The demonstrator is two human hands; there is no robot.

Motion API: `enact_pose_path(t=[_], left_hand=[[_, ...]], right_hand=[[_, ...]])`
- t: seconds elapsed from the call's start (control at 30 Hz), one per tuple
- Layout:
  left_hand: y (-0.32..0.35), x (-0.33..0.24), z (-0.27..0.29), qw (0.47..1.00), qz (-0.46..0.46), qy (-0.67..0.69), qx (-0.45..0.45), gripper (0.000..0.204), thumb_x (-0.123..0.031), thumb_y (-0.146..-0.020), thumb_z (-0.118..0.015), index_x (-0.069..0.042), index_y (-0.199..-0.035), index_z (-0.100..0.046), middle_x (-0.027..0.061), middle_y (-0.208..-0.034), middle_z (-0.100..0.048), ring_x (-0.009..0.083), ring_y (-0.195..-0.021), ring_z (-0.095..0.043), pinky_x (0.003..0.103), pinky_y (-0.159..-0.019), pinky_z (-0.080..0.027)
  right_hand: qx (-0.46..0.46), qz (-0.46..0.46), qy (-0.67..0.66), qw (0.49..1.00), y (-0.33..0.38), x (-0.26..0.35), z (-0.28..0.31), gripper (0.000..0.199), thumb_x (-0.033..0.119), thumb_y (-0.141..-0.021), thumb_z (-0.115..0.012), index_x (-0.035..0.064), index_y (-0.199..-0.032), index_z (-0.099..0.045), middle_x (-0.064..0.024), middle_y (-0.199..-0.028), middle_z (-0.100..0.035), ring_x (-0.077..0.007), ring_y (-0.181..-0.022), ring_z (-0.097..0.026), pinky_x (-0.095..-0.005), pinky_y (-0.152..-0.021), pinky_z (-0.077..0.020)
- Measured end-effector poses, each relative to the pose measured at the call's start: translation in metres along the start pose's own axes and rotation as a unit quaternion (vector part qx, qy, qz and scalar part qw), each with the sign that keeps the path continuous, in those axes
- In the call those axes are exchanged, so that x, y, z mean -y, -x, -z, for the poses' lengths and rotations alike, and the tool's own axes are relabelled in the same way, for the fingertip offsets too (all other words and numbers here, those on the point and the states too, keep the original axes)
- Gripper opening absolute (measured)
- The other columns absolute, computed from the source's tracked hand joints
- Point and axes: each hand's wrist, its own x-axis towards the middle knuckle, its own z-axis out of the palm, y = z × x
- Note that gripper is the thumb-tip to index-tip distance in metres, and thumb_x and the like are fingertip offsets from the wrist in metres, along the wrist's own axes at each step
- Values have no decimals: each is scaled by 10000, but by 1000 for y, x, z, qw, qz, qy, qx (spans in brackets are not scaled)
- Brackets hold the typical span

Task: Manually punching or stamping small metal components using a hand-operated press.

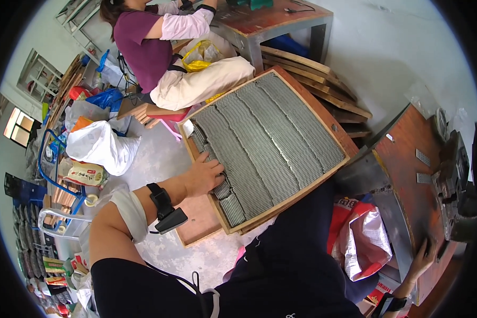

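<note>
A shallow wooden tray (281,215) lies tilted in front of me, packed with long rows of thin grey metal pieces (259,143). My left hand (204,176) reaches over the tray's left side. Its fingers are curled down around a short run of the grey pieces in the leftmost row, where the pieces stand uneven; the fingertips are partly hidden. At the far right my right hand (422,259) rests on the edge of a reddish-brown workbench (408,159), its fingers stretched out and nothing visible in them.
A co-worker (143,47) in a purple top sits at another table (270,21) ahead. Wooden boards (323,79) are stacked beyond the tray. White sacks (100,146) and bags crowd the left. A red and silver bag (363,241) stands below the workbench.
</note>
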Motion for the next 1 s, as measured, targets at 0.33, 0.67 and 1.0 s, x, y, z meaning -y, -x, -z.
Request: enact_pose_path(t=[0.33,0.67,1.0], left_hand=[[-3,2,-7,997,-42,-34,48,316,-328,-563,-661,-104,-771,-579,21,-773,-465,178,-865,-469,458,-917,-284],[-5,-7,-2,995,75,-22,61,425,-374,-514,-716,-124,-840,-608,38,-837,-455,212,-899,-456,505,-892,-282],[7,4,21,954,144,187,-187,486,-262,-328,-772,-77,-746,-607,77,-803,-490,291,-780,-492,425,-748,-357]], right_hand=[[-22,11,27,999,2,1,-2,148,16,-847,-487,-52,-955,-563,-158,-922,-583,-279,-860,-565,-344,-778,-432],[-22,15,46,999,-2,4,-5,153,3,-840,-487,-49,-962,-563,-153,-932,-585,-277,-871,-567,-337,-791,-432],[-61,-26,21,998,-10,33,-11,99,-28,-738,-569,-10,-833,-587,-144,-829,-578,-291,-782,-563,-343,-717,-443]])
